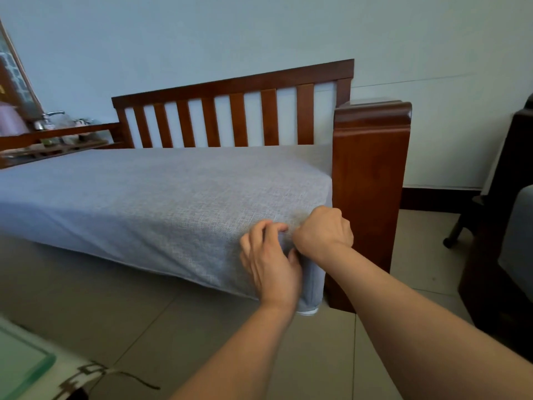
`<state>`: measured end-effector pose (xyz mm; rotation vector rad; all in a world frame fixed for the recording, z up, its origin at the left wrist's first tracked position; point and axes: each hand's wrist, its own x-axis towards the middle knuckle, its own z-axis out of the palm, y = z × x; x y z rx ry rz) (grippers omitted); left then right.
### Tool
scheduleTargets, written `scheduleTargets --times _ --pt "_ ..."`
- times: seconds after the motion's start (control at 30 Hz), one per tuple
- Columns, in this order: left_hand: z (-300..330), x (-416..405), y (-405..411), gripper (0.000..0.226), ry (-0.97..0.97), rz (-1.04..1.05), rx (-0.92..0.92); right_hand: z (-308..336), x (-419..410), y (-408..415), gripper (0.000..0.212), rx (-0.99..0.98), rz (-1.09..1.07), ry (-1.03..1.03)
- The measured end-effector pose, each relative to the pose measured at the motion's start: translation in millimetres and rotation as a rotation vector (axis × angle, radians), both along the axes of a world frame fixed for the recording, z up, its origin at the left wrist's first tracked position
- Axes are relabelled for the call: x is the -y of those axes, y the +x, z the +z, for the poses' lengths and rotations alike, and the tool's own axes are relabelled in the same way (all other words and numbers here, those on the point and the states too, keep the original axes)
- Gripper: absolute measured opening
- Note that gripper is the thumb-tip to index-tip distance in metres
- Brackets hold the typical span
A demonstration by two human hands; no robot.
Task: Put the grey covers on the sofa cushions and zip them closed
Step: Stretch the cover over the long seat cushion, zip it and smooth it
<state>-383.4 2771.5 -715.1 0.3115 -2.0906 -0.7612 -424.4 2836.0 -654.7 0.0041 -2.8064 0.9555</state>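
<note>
Sofa (372, 180): wooden, slatted back, armrest post at the right end. Cushion (161, 197) lying along the seat against that post, already inside the grey cover (202, 249). Likely soft, bulky and light; woven cloth probably grippy, best pinched at the front corner beside the post. Left hand (271, 264) curled round that corner, thumb under, gripping cloth. Right hand (323, 229) fisted on top, pinching cover just beside the post. Zip not visible.

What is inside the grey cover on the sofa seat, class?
Only the grey cover shows, stretched over a thick slab shape on the wooden sofa. The cushion itself is hidden. The left hand and right hand grip the cover's corner.
</note>
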Motion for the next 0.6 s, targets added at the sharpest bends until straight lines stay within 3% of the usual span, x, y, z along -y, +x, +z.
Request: scheduleTargets --times 0.17,0.37,0.47,0.6 --pt "1 4 0 0.047 0.006 0.007 0.050 -3 -1 -4 0.021 -0.103 -0.010 0.078" --pt "0 25 -3 0.055 -0.040 0.027 0.198 -11 -15 3 0.017 -0.102 -0.012 -0.057" --pt "6 20 -7 0.045 0.054 0.080 0.109 -4 -19 1 0.013 -0.102 0.035 0.099" --pt "33 14 -27 0.045 0.205 0.126 0.024 4 -3 -9 0.045 -0.207 0.463 0.147"
